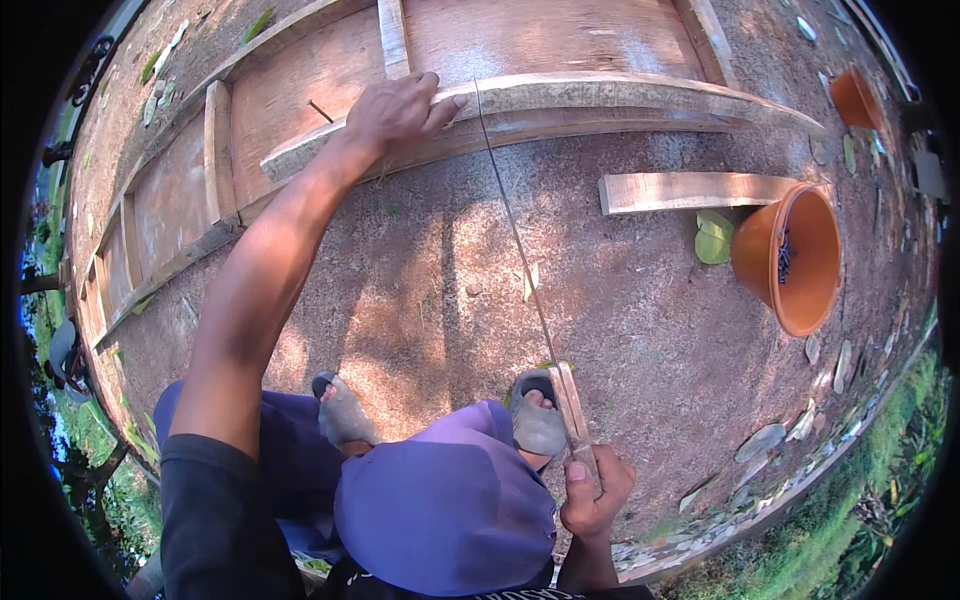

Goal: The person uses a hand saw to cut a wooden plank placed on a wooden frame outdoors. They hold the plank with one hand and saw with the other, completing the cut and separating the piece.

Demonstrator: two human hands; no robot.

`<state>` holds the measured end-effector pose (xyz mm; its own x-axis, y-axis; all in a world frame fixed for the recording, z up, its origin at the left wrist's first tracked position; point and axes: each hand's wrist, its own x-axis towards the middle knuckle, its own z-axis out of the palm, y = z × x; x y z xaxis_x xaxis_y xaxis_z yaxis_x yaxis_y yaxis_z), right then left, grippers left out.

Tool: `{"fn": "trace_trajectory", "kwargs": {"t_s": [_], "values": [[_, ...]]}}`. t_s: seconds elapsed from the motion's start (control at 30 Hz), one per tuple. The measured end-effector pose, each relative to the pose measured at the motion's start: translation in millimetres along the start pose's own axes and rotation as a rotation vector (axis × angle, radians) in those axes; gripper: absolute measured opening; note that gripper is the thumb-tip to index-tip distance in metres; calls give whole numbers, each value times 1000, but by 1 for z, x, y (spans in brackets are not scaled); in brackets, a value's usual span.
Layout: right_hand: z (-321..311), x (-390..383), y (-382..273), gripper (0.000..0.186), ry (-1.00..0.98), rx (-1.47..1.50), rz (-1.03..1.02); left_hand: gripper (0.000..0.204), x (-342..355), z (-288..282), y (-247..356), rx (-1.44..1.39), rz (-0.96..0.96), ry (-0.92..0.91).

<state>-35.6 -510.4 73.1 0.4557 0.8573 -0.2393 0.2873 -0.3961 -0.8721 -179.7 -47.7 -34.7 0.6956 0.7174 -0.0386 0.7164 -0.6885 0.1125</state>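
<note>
A long wooden beam (610,93) lies crosswise at the far side, over the edge of a plywood panel with a wooden frame (300,62). My left hand (395,112) grips this beam from above, its fingers curled over the wood. Close to my body, my right hand (597,492) is closed around the wooden handle (571,400) of a handsaw. The saw's thin blade (515,230), seen nearly edge-on, runs away from the handle up to the beam, just right of my left hand. How deep it sits in the wood cannot be made out.
At the right an orange bucket (835,255) lies tilted, with dark nail-like pieces inside. A short board (690,190) lies behind it, beside a green leaf (713,237). Farther off is another orange container (857,98). My feet (345,412) stand on brown ground below the beam.
</note>
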Motion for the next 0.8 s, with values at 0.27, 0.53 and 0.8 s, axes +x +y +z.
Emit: {"fn": "trace_trajectory", "kwargs": {"t_s": [0.27, 0.53, 0.8], "values": [[-8, 13, -22, 22, 60, 142, 157, 62, -10, -20, 11, -111, -144, -147], [-53, 42, -92, 25, -16, 324, 148, 76, -11, -10, -6, 68, 110, 2], [-102, 22, -110, 41, -30, 441, 105, 76, -13, -48, 7, -286, -24, -211]]}}
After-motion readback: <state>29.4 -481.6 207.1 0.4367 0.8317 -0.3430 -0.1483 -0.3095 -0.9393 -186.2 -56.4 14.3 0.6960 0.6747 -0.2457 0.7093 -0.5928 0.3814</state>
